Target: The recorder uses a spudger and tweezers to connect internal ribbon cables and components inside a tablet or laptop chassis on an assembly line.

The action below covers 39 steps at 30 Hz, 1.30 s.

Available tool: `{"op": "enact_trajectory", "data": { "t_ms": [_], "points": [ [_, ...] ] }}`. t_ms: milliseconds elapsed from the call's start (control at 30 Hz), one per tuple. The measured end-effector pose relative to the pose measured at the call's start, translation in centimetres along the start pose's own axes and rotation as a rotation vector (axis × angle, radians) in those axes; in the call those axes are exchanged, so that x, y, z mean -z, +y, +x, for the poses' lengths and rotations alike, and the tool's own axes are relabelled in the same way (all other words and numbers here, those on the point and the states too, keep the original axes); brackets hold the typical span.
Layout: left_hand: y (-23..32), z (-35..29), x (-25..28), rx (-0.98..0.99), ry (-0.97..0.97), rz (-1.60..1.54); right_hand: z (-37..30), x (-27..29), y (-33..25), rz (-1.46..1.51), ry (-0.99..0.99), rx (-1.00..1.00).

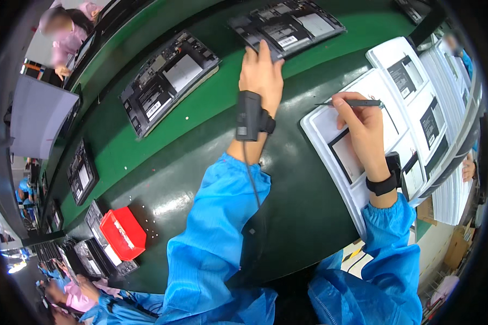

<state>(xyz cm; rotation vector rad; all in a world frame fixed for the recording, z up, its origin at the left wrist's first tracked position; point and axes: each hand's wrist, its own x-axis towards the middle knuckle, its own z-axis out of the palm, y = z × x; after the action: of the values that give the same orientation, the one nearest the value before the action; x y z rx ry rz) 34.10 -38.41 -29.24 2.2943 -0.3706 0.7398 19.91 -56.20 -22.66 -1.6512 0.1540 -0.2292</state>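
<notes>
My left hand point(261, 76) reaches to the far side of the bench. Its fingers are stretched out and apart at the near edge of an opened device point(287, 27) with a dark frame, a battery and exposed boards; some fingertips are hidden against it. Over a white compartment tray point(315, 125) at the right, my right hand point(363, 127) pinches a slim black pointed tool point(363, 103). The tool's thin tip points left. Flat black-and-white batteries point(402, 78) lie in other compartments of the trays. Both wrists wear black straps, and a cable runs from the left one.
Another opened device point(168, 78) lies on the green strip left of my hand, a further one point(82, 172) beyond. A red bin point(123, 233) stands at lower left, with small white bits beside it. White trays point(455, 81) are stacked at right. Other people work at left.
</notes>
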Motion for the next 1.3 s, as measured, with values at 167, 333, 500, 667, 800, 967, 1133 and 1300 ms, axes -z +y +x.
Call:
{"op": "enact_trajectory", "data": {
  "t_ms": [167,333,500,667,800,967,1133,1300],
  "points": [
    [0.6,1.9,2.0,0.608,-0.037,-1.012,-0.2,0.0,-0.1,-0.109,-0.021,0.006],
    [-0.9,1.6,4.2,0.858,-0.126,-1.358,-0.3,0.4,0.1,-0.036,0.02,0.038],
    [-0.7,-3.4,10.4,0.848,-0.028,-1.497,0.4,2.6,0.2,-0.019,0.321,0.227],
    [2.9,-13.0,18.1,0.874,-0.014,-1.419,0.3,4.9,1.4,0.074,0.349,0.193],
    [4.8,-22.4,25.9,0.911,-0.157,-1.125,-0.1,4.0,0.7,-0.007,0.219,0.285],
    [5.2,-30.6,32.5,1.004,-0.165,-0.765,-2.8,1.3,-1.1,-0.279,-0.122,0.431],
    [5.6,-25.1,35.3,0.925,-0.509,0.279,-9.6,0.2,-5.3,-0.188,-0.43,0.365],
    [4.6,-22.3,29.2,0.496,-0.1,-0.525,-16.0,0.9,-1.7,0.065,-0.238,0.2]
  ]
}}
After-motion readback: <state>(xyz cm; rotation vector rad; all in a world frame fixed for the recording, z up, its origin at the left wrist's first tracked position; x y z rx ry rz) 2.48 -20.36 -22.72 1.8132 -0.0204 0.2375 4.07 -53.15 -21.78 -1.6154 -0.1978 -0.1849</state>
